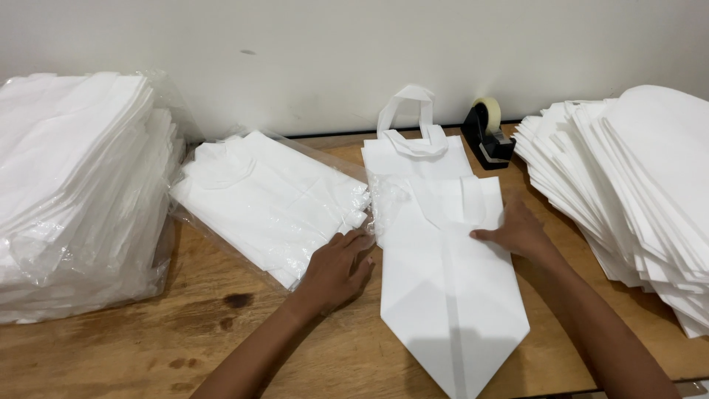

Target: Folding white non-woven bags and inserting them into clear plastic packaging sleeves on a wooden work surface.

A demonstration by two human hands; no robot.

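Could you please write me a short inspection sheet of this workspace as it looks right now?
Surface: wooden table, dark stains.
Job's things: folded white bag lying flat, pointed end toward the person; handled white bag behind it.
Clutter: wrapped bag bundle, large wrapped stack, loose stack, tape dispenser.
Hands: left hand at the bundle's edge; right hand flat on the folded bag.
Cables: nothing seen.
Surroundings: plain white wall.
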